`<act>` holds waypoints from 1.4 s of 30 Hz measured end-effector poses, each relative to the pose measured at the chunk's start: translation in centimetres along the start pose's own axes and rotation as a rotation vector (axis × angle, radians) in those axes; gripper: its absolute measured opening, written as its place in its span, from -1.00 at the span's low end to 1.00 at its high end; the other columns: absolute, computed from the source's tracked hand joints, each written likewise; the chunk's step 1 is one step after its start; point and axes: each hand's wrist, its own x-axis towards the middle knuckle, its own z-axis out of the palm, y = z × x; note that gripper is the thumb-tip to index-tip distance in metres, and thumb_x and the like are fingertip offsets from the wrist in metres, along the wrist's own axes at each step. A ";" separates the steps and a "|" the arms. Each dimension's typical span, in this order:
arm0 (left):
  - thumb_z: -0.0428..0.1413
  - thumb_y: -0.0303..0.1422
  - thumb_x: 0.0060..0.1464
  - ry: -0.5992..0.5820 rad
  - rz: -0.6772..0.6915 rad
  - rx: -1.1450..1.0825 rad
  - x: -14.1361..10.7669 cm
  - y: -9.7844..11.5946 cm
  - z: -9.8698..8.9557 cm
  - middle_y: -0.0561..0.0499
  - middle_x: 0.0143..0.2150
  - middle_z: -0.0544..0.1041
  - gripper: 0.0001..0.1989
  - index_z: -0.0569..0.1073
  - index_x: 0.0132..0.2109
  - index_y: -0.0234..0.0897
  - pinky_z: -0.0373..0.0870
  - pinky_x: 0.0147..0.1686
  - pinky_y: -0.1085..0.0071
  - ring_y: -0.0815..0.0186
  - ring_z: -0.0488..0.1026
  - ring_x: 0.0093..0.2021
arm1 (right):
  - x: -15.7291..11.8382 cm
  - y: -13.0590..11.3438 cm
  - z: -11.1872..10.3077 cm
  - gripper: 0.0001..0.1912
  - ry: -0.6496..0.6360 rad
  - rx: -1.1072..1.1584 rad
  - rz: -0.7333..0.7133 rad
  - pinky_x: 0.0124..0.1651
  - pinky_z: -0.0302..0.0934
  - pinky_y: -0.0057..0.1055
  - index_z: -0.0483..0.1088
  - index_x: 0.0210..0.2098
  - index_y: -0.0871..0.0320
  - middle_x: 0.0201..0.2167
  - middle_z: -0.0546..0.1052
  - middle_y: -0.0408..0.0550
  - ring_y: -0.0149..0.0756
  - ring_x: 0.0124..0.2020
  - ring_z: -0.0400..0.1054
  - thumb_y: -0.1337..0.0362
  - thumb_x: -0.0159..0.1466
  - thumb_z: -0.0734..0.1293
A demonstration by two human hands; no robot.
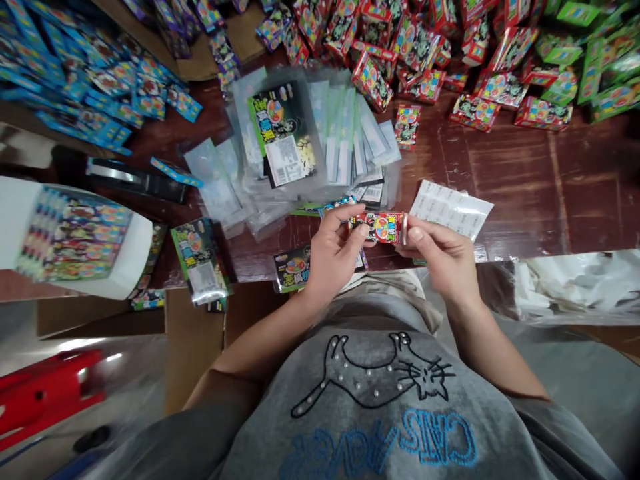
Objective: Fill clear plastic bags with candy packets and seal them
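A small red box with colourful print lies level between my two hands, close to the table's front edge. My left hand grips its left end, thumb on the printed face. At its right end, the thumb and fingers of my right hand are closed on the box's end. A blue packet shows just behind my left fingers. Beside my right hand lies a white sheet of small labels. Clear plastic sleeves and a black printed card in a sleeve are piled beyond my hands.
Heaps of red boxes, green boxes and blue packets line the far side. A white box of printed packs stands left, near a black tool. Cardboard boxes sit below the table edge.
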 end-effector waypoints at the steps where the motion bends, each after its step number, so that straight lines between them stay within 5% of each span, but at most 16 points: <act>1: 0.26 0.03 0.36 -0.001 0.000 0.003 -0.1 0.1 0.1 -0.11 0.29 0.52 -0.53 0.48 0.24 -0.10 0.81 -0.10 0.25 0.20 0.65 0.08 | 0.1 0.0 0.0 -0.67 0.024 -0.005 -0.008 -0.13 0.70 -0.19 0.74 -0.05 -0.13 -0.15 0.77 -0.20 -0.24 -0.24 0.67 -0.06 0.24 0.63; 9: 0.21 -0.01 0.42 -0.020 0.023 0.045 -0.9 0.3 0.7 -0.10 0.26 0.50 -0.59 0.44 0.24 -0.08 0.82 -0.08 0.29 0.21 0.64 0.11 | 0.2 0.0 0.5 -0.72 0.159 -0.050 -0.061 -0.21 0.67 -0.19 0.73 -0.15 -0.09 -0.24 0.75 -0.18 -0.24 -0.32 0.64 -0.07 0.26 0.61; 14: 0.28 0.01 0.35 0.025 0.016 -0.002 -1.0 0.6 1.1 -0.07 0.20 0.54 -0.57 0.48 0.19 -0.10 0.81 -0.13 0.29 0.22 0.65 0.06 | -1.5 0.9 0.8 -0.66 0.116 -0.389 -0.344 0.22 0.58 0.10 0.67 0.16 -0.17 0.07 0.74 -0.09 -0.05 0.04 0.66 -0.05 0.49 0.40; 17: 0.26 -0.06 0.37 0.007 0.020 0.021 -0.5 0.7 0.5 -0.10 0.25 0.54 -0.60 0.45 0.21 -0.11 0.79 -0.16 0.29 0.19 0.66 0.08 | -2.9 2.2 0.5 -0.38 -0.074 -0.592 -0.504 0.43 0.42 0.17 0.21 0.59 -0.17 0.45 0.48 -0.01 0.00 0.43 0.43 0.00 0.59 0.22; 19: 0.25 -0.14 0.36 -0.038 0.037 0.078 0.3 0.6 -0.1 -0.12 0.28 0.55 -0.58 0.41 0.26 -0.11 0.77 -0.12 0.26 0.17 0.66 0.09 | -3.3 2.8 -0.7 -0.25 -0.206 -0.710 -0.551 0.48 0.34 0.21 -0.18 0.69 -0.18 0.61 0.23 0.03 0.02 0.56 0.25 0.04 0.61 0.17; 21: 0.24 -0.25 0.35 -0.143 0.058 0.156 1.7 0.2 -0.6 -0.14 0.27 0.58 -0.54 0.36 0.31 -0.12 0.73 0.03 0.20 0.14 0.65 0.16 | -2.9 2.7 -3.0 -0.20 -0.264 -0.860 -0.581 0.50 0.26 0.29 -0.29 0.69 -0.21 0.66 0.10 0.07 0.11 0.60 0.15 0.05 0.60 0.17; 25: 0.16 -0.42 0.36 -0.473 0.088 0.309 4.4 -0.5 0.0 -0.17 0.28 0.63 -0.54 0.34 0.34 -0.15 0.55 0.30 0.09 0.13 0.59 0.31 | -0.1 0.8 -8.3 0.10 -0.269 -1.188 -0.623 0.46 0.15 0.46 -0.30 0.70 -0.06 0.62 0.15 0.29 0.40 0.55 0.14 -0.17 0.44 0.38; 28: 0.29 -0.37 0.30 -0.603 0.155 0.543 4.7 -0.4 1.1 -0.24 0.43 0.50 -0.40 0.32 0.41 -0.20 0.42 0.42 -0.01 0.03 0.47 0.43 | 2.0 -0.3 -10.2 0.19 -0.413 -1.352 -0.593 0.35 0.21 0.44 -0.31 0.69 0.03 0.53 0.28 0.35 0.48 0.46 0.19 -0.17 0.37 0.44; 32: 0.53 -0.21 0.00 -0.558 0.296 0.854 3.2 -0.1 2.0 -0.40 0.53 0.34 0.06 0.23 0.51 -0.40 0.23 0.52 -0.14 -0.21 0.27 0.52 | 3.4 -0.3 -9.6 0.10 -0.488 -1.380 -0.598 0.24 0.28 0.28 -0.12 0.66 0.10 0.32 0.45 0.34 0.38 0.26 0.32 -0.03 0.34 0.46; 36: 0.42 -0.15 0.15 -0.562 0.329 0.964 2.1 -0.2 2.3 -0.39 0.39 0.47 -0.03 0.23 0.52 -0.51 0.28 0.46 -0.08 -0.18 0.38 0.39 | 3.9 -0.2 -8.4 0.01 -0.523 -1.370 -0.604 0.19 0.29 0.22 0.07 0.60 0.14 0.25 0.46 0.32 0.32 0.14 0.32 -0.05 0.31 0.46; 42: 0.39 -0.13 0.11 -0.540 0.382 1.072 2.0 -0.3 2.0 -0.40 0.47 0.36 -0.09 0.33 0.48 -0.45 0.27 0.41 -0.08 -0.24 0.32 0.38 | 4.3 0.3 -8.1 0.01 -0.610 -1.340 -0.578 0.22 0.25 0.19 0.12 0.57 0.18 0.32 0.43 0.33 0.33 0.21 0.29 -0.18 0.32 0.44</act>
